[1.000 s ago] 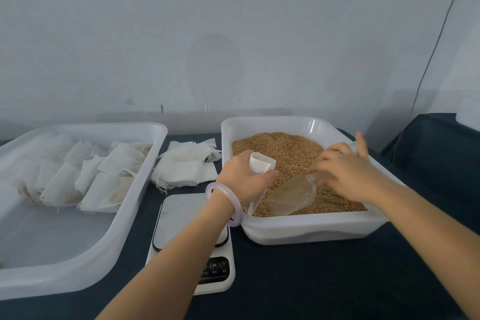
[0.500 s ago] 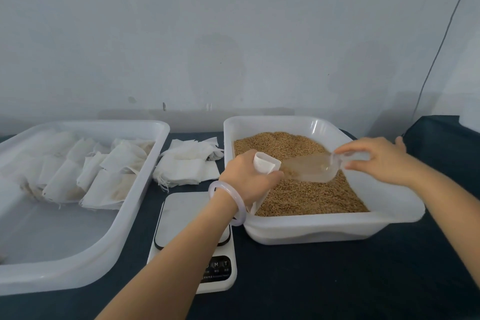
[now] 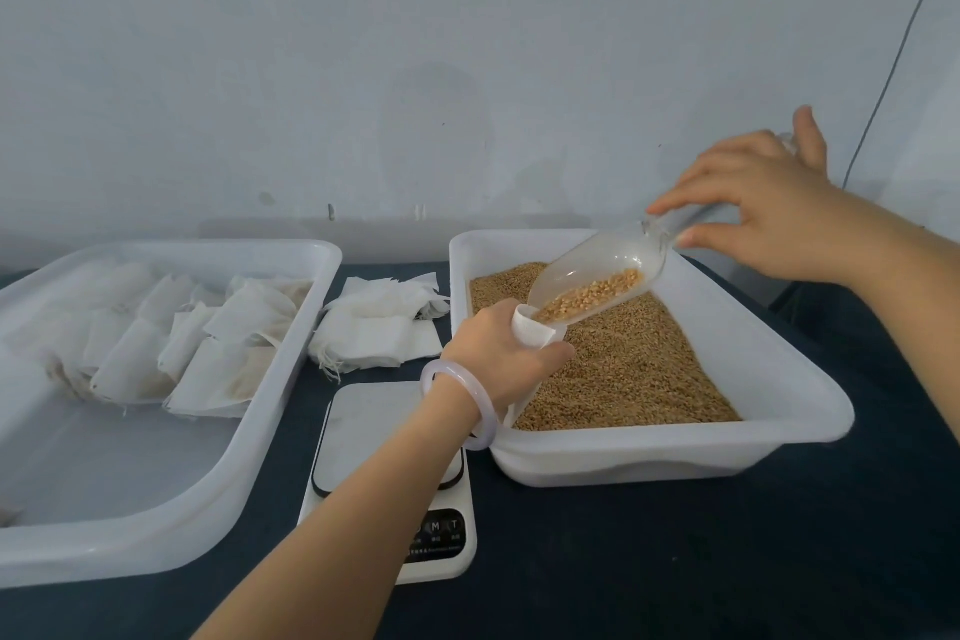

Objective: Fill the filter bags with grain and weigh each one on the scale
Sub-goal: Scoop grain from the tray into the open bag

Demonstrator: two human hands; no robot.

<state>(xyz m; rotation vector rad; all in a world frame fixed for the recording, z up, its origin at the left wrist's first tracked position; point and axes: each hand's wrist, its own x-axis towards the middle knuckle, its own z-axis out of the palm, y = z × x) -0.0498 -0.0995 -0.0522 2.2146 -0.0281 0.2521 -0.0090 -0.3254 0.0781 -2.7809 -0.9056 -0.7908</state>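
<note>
Filter bag (image 3: 532, 331) mid-fill, left hand (image 3: 496, 353) curled round it; right hand (image 3: 763, 205) pinches tilted scoop (image 3: 597, 273); scale (image 3: 369, 426) weighing not yet done.

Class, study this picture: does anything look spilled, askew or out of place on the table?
No spill shows. Only the pile of bags looks untidy, heaped loosely behind the scale. The scoop tips over the grain tray, so stray grain should fall back in.
</note>
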